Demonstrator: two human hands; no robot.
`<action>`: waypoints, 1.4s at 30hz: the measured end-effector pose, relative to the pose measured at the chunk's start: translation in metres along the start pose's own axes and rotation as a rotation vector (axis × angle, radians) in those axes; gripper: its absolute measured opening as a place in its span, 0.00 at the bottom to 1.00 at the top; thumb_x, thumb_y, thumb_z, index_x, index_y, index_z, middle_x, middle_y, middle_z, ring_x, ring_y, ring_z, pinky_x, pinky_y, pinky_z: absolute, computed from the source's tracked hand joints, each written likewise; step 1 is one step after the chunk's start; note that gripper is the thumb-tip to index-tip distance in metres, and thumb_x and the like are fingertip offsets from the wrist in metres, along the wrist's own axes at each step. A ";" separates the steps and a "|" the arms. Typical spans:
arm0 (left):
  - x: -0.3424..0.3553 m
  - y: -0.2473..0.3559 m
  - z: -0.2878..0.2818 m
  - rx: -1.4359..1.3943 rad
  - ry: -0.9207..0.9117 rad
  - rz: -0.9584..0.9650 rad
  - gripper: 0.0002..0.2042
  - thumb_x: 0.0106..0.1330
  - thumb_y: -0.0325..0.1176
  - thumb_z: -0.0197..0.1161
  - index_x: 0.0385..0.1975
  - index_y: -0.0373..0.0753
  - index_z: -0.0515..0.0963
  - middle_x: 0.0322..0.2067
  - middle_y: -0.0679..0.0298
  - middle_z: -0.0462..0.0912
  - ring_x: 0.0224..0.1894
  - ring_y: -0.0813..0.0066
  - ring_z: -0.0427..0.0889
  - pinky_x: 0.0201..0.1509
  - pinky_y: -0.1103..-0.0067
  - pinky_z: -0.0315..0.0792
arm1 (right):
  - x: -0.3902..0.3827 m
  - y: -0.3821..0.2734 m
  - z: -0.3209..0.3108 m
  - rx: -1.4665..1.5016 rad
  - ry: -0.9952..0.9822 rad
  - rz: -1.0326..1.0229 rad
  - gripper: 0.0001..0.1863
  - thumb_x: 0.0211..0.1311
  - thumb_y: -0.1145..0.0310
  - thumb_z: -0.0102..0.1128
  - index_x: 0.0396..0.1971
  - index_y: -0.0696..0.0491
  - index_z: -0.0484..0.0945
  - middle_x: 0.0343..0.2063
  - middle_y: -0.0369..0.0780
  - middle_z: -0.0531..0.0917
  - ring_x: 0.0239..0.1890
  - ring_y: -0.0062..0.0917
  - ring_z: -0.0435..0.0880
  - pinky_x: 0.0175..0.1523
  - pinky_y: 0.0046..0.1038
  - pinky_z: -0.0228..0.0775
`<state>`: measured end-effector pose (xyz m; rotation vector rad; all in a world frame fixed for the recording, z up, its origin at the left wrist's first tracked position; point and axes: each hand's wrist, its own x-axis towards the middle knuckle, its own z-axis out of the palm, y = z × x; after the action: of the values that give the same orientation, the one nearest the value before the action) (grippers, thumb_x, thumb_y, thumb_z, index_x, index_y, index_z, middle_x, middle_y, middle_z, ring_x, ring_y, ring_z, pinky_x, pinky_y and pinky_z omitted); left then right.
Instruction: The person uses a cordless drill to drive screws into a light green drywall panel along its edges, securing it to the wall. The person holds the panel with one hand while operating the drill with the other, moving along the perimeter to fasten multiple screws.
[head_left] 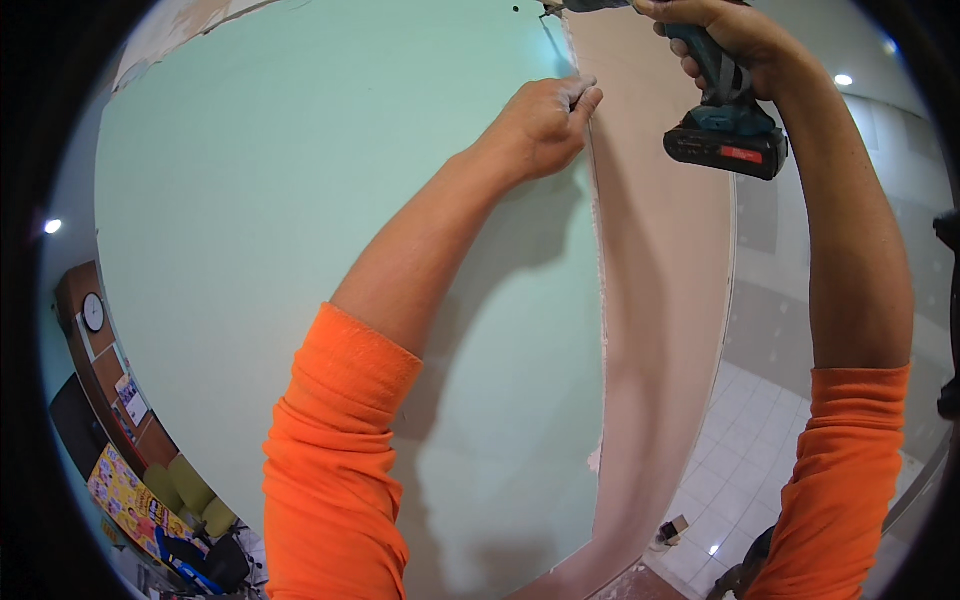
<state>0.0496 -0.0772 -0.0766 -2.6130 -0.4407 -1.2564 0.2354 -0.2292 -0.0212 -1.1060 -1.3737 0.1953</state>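
Note:
My right hand (735,45) is wrapped round the grip of a cordless drill (725,125), dark teal and black, with its battery pack hanging below. The drill's nose points left, at the top edge of the view, where its tip meets the upper edge of a light green wall panel (300,200). My left hand (555,120) is closed against the panel's right edge, just below the drill tip. Its thumb and fingers are pressed together; whatever they hold, if anything, is hidden. Beside that rough edge runs a pinkish-beige wall surface (660,300).
At lower left, past the panel, are a brown shelf unit (75,300) with a round clock (93,312), green chairs (185,490) and a colourful printed sheet (130,500). White floor tiles (740,440) lie far below on the right, with a small object (672,530) there.

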 end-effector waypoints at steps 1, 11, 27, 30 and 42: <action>0.000 0.000 0.001 0.000 0.013 0.025 0.20 0.81 0.42 0.48 0.60 0.33 0.76 0.47 0.53 0.87 0.46 0.64 0.82 0.57 0.72 0.73 | 0.000 0.000 0.000 0.001 0.005 0.006 0.16 0.62 0.56 0.72 0.28 0.50 0.77 0.18 0.34 0.76 0.16 0.23 0.75 0.22 0.30 0.70; 0.004 -0.003 0.004 0.009 0.075 0.105 0.20 0.81 0.42 0.47 0.57 0.33 0.78 0.46 0.52 0.86 0.45 0.61 0.82 0.57 0.71 0.73 | -0.002 0.002 -0.001 -0.012 0.003 -0.051 0.15 0.63 0.55 0.70 0.27 0.50 0.77 0.18 0.34 0.76 0.15 0.23 0.75 0.22 0.30 0.70; 0.002 0.004 0.004 0.015 0.066 0.048 0.19 0.81 0.42 0.48 0.49 0.33 0.81 0.29 0.58 0.82 0.33 0.68 0.75 0.48 0.71 0.73 | -0.004 0.001 0.001 0.008 0.028 -0.070 0.13 0.63 0.59 0.70 0.27 0.49 0.77 0.17 0.34 0.77 0.14 0.22 0.75 0.20 0.28 0.71; 0.003 0.003 0.005 -0.007 0.112 0.098 0.19 0.81 0.42 0.48 0.49 0.33 0.81 0.27 0.57 0.81 0.32 0.68 0.75 0.47 0.71 0.73 | -0.005 0.001 0.004 0.020 0.070 -0.075 0.13 0.63 0.60 0.70 0.27 0.50 0.77 0.16 0.33 0.77 0.13 0.21 0.75 0.19 0.27 0.71; 0.005 -0.003 0.004 -0.002 0.097 0.116 0.19 0.81 0.42 0.47 0.39 0.31 0.79 0.22 0.59 0.74 0.27 0.68 0.69 0.41 0.70 0.71 | 0.001 0.007 0.005 0.055 0.009 -0.107 0.13 0.63 0.61 0.70 0.27 0.51 0.76 0.16 0.34 0.76 0.12 0.22 0.76 0.18 0.27 0.71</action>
<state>0.0549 -0.0725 -0.0753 -2.5257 -0.2668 -1.3377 0.2351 -0.2222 -0.0267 -0.9837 -1.4075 0.1492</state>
